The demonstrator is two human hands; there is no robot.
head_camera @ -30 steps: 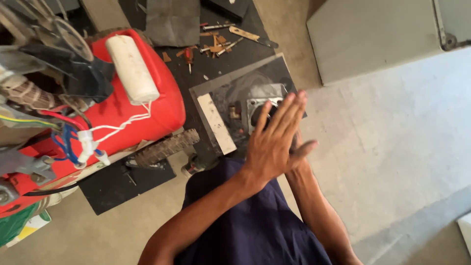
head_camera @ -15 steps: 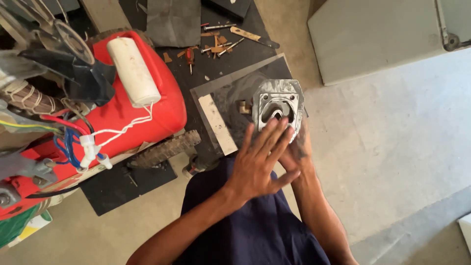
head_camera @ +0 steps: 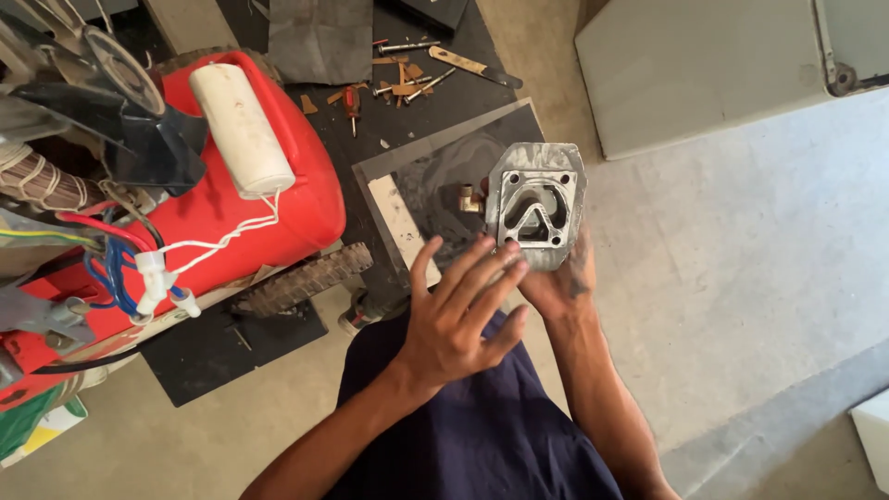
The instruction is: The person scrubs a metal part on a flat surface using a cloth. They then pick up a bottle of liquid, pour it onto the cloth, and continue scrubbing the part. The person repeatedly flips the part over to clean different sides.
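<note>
Right hand (head_camera: 558, 282) under the grey metal casting (head_camera: 538, 206), grip closed on its lower edge, holding the flat face up toward the camera; casting in the air, above the glass sheet (head_camera: 435, 176), not resting on it. Left hand (head_camera: 460, 315) open, grip released, fingers (head_camera: 482, 268) spread and laid near the casting's lower left corner, fingertips seemingly touching the rim there.

Best done, by the look of it, with a firm hold low on the part and the flat face kept level; wiping or brushing with a flat palm rather than fingertips, clear of the 4 corner holes and the triangular opening in the middle, whose edges probably cut. Worth keeping the part over the glass sheet, so that a slip ends short.

Below, a dark mat (head_camera: 222, 343) on a bare concrete floor (head_camera: 741, 278), no tabletop in view. Small brass fitting (head_camera: 469, 198) on the glass, just beside the casting. Scattered hand tools (head_camera: 407, 79) further up on the mat. On the left a red machine housing (head_camera: 278, 204) with a white cylinder (head_camera: 243, 128) on top, loose wires (head_camera: 111, 268) and a black fan (head_camera: 116, 65). Top right, a pale grey panel (head_camera: 704, 65) lying on the floor
</note>
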